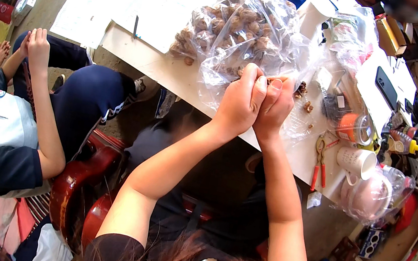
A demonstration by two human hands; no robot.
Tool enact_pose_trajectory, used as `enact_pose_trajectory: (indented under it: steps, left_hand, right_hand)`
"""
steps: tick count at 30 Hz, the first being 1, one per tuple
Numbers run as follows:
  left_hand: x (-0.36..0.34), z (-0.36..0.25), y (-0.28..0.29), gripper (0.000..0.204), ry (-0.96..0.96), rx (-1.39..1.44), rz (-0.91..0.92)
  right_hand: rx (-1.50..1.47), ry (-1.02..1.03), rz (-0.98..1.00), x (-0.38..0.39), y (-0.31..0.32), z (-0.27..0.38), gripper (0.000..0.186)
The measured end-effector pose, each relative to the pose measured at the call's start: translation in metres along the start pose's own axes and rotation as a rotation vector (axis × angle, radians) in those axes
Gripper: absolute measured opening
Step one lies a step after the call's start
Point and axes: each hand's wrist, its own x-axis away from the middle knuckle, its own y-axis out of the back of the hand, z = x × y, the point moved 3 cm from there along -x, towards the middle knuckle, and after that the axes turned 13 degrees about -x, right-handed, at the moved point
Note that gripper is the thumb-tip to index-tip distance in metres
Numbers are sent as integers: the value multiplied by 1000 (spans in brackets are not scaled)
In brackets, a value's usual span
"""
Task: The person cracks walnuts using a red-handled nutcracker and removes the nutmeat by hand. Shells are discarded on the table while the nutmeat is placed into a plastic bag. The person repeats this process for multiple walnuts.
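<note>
Left hand [243, 102] and right hand [277, 106], mid-frame, pressed together, fingers curled, any contents untellable; walnuts [246, 16], upper centre, in a clear bag [213, 74], presumably against rolling; pliers [320, 160], right of centre, on the table [142, 53], seemingly for easy reach.

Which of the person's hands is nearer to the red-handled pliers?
Right. The right hand is left of and beyond the red-handled pliers; the left hand is farther left, past the right one.

Round brown walnuts [239, 23] before me
They're heaping inside the clear bag [217, 74]; broken bits [308, 107] are lying near its right side.
</note>
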Motion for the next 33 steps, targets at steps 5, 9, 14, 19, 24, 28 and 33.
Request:
enact_pose_trajectory:
  steps: [5,9,14,19,24,28,33]
  left_hand:
    - [4,4,-6,25,68,21,-81]
    - [3,1,-5,24,57,101,-135]
    - [-5,-3,2,19,82,256,-117]
    - [-10,12,6,26,-243,-271,-303]
    - [-8,5,0,32,-90,43,-147]
    - [-6,7,-3,35,0,162,-42]
    - [-5,4,-5,36,-60,36,-2]
  right_hand:
    - [-8,-43,-61,2,1,1,27]
    - [-107,-84,-99,-5,-1,1,32]
    - [-453,-255,-61,-10,-5,-7,32]
    - [-651,-399,22,-8,-6,-9,29]
    - [-487,-289,-32,-6,-5,-14,37]
    - [-185,-65,-101,-5,-5,-5,48]
    - [-158,-44,-135,-9,2,0,48]
